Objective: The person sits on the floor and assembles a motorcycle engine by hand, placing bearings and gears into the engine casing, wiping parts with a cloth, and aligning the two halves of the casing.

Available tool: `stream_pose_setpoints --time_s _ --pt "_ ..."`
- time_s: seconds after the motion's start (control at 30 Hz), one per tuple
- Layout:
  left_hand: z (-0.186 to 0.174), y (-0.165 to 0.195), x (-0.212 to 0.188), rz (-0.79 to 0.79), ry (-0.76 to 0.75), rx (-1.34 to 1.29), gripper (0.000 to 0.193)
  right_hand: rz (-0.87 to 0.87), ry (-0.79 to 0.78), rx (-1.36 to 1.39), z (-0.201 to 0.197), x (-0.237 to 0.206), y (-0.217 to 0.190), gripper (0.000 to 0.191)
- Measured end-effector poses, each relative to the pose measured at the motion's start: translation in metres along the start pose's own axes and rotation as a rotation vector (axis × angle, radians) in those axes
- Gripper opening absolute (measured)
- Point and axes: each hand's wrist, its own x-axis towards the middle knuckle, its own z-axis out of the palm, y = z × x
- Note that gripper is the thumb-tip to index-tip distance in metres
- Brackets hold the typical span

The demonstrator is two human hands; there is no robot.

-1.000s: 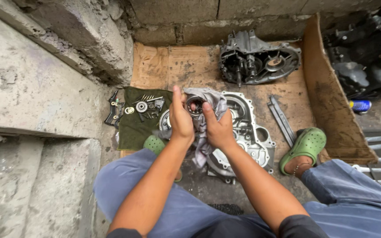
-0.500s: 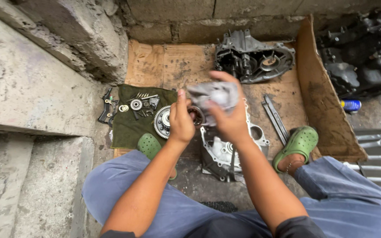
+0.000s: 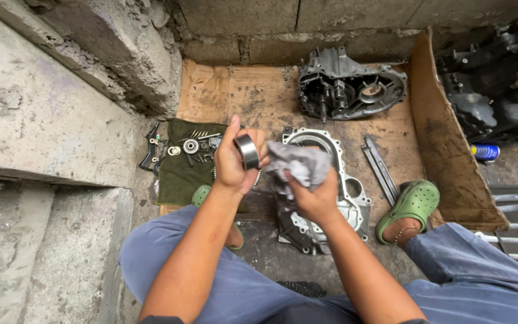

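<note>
Head view: the left hand [image 3: 233, 161] pinched a steel bearing ring [image 3: 247, 151] between thumb and fingers, raised above a green cloth [image 3: 178, 174] strewn with small parts. The right hand [image 3: 314, 198] was closed around a crumpled grey rag [image 3: 298, 164], just beside the ring. Beneath both lay a grey engine cover [image 3: 343, 198] on cardboard [image 3: 253, 96]; a second casing [image 3: 349, 84] sat farther back
</note>
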Motion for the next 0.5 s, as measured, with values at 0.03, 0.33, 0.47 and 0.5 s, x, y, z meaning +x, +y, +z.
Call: stream_pose_setpoints --time_s 0.03,0.33,0.47,0.5 --pt "0.001 -0.002 -0.002 -0.044 -0.047 -0.035 0.054 0.033 0.025 -0.015 -0.007 0.001 -0.002 0.032" --pt "-0.014 -0.059 -0.003 0.239 0.684 0.842 0.052 0.060 0.077 -0.020 0.000 0.027 -0.027 0.034" --pt "-0.014 -0.057 0.006 0.189 0.945 0.653 0.054 -0.011 0.230 -0.020 0.023 0.010 -0.020 0.033" --pt "-0.011 -0.056 0.007 0.203 0.953 0.545 0.052 0.028 0.227 -0.008 0.028 0.006 -0.018 0.034"
